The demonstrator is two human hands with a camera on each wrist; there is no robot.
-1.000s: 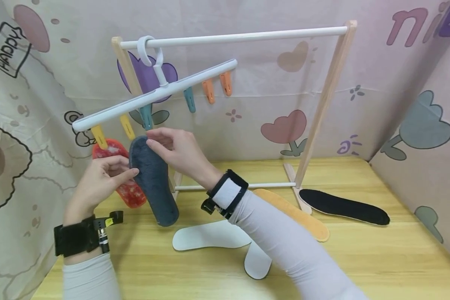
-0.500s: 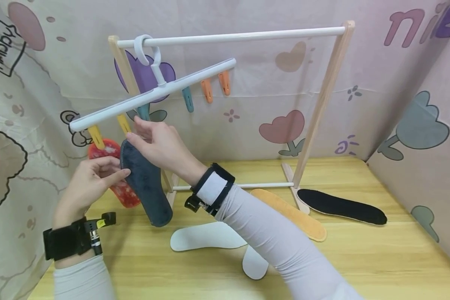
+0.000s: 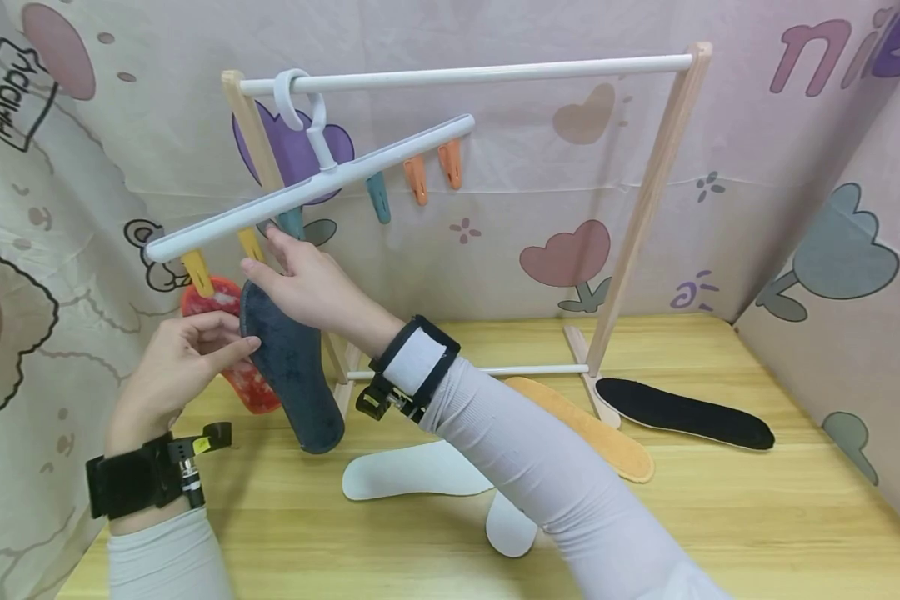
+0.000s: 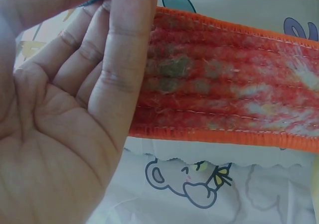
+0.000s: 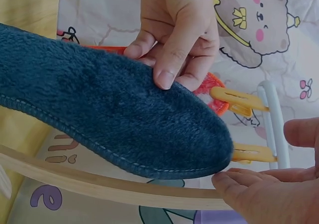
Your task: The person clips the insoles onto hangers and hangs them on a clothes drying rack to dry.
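Observation:
A dark blue-grey fuzzy insole (image 3: pixel 292 375) hangs from my left hand (image 3: pixel 187 358), which pinches its edge between thumb and fingers. In the right wrist view, the insole's rounded end (image 5: pixel 199 134) overlaps a yellow clip (image 5: pixel 254 152) on the white hanger (image 3: pixel 232 221). My right hand (image 3: pixel 311 283) is beside that end, thumb and fingers spread apart, fingertips right at the insole's edge. Behind, a red mottled insole (image 3: pixel 251 392) with orange edging hangs from the outer yellow clip (image 3: pixel 198 273). The left wrist view shows this red insole (image 4: pixel 214 79) alongside my left fingers.
The hanger tilts from the top bar of a wooden rack (image 3: pixel 465 75). Teal clips (image 3: pixel 378 198) and orange clips (image 3: pixel 416 180) line its right half. White insoles (image 3: pixel 412 471), an orange insole (image 3: pixel 592 429) and a black insole (image 3: pixel 682 412) lie on the wooden table (image 3: pixel 720 517).
Both hands and the blue-grey insole have shifted slightly left. My right hand has let go of the insole's top edge and moved up and left toward the inner yellow clip, its fingers spreading.

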